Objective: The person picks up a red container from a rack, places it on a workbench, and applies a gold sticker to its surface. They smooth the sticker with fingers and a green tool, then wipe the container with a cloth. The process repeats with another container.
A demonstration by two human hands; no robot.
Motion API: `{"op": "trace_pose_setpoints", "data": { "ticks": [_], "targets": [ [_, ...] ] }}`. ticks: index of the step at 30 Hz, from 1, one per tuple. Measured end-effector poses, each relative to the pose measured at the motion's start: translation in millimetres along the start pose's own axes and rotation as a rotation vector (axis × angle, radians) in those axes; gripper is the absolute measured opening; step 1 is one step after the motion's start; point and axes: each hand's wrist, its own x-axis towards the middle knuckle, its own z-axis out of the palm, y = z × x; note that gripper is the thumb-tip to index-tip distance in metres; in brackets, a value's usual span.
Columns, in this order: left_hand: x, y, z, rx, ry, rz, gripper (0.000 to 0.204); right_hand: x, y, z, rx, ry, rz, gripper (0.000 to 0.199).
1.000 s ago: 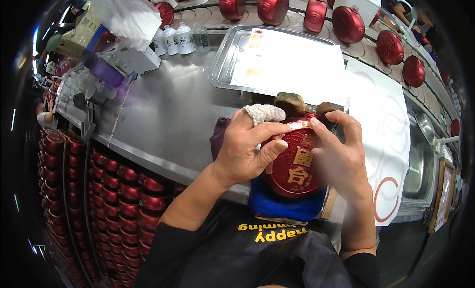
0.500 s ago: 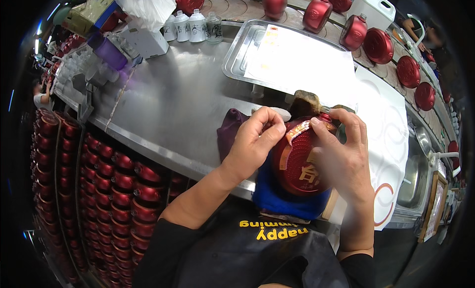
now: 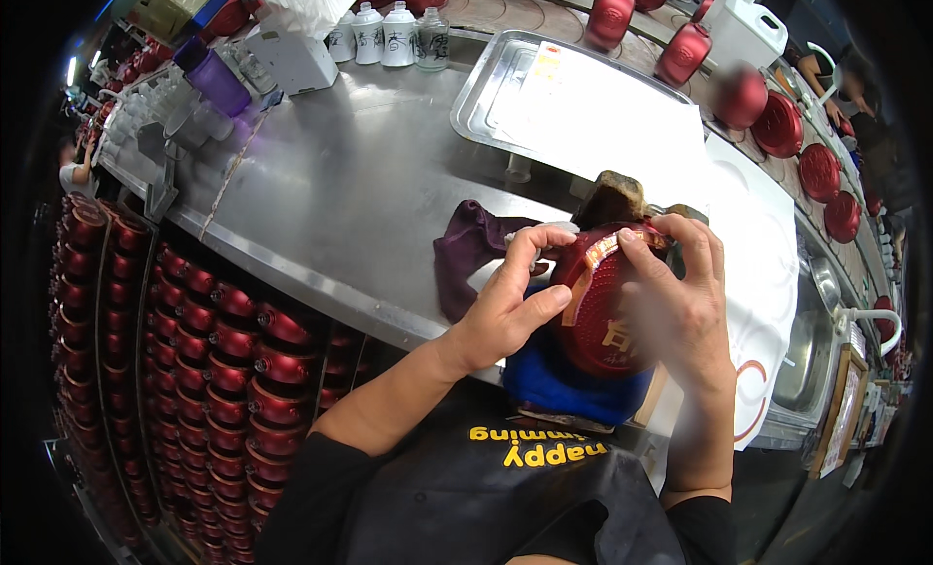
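Through the head camera I have both bare hands at a round, flat-sided, deep red bottle with raised gold characters (image 3: pixel 588 346), which sits between them on a bright blue cloth pad (image 3: pixel 544 376). A narrow orange-and-white printed strip (image 3: pixel 604 246) curves over the bottle's upper face, its long end bending down on the side nearer my left hand (image 3: pixel 505 298). That hand is held fairly wide: its index finger reaches the bottle's upper edge while the thumb stands apart, its tip just beside the strip's hanging end; I cannot tell whether they touch it. My right hand (image 3: pixel 685 293) has its thumb laid on the strip and its bent index finger farther along the bottle's edge; whether it grips the bottle I cannot tell, since part of the hand is blurred. Just beyond the fingertips stands a worn, brown-topped block (image 3: pixel 610 198). A crumpled dark purple cloth (image 3: pixel 466 259) lies just beyond my left hand, on the grey metal worktop (image 3: pixel 340 196). Farther out in front of both hands is a shallow silver metal tray (image 3: pixel 474 108) bearing a white sheet, and beside the right hand lies broad white paper (image 3: pixel 763 273).
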Motion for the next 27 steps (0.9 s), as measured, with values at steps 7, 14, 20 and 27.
{"op": "trace_pose_setpoints", "data": {
  "ticks": [7, 14, 20, 27],
  "targets": [
    [3.3, -6.3, 12.6, 0.145, 0.096, 0.015, 0.058, -0.5, -1.3, 1.1, -0.014, 0.007, -0.015, 0.053],
    [1.0, -8.5, 7.5, 0.101, 0.047, 0.074, 0.058, -0.7, -1.6, 0.6, -0.015, 0.011, -0.015, 0.053],
    [13.3, -5.2, 10.4, 0.117, 0.098, 0.044, 0.051, -0.4, -1.9, 1.2, -0.005, 0.01, -0.015, 0.054],
    [23.0, -4.2, 19.5, 0.018, 0.119, 0.007, 0.046, -0.8, -0.8, 1.9, -0.032, 0.013, -0.022, 0.054]
  ]
}}
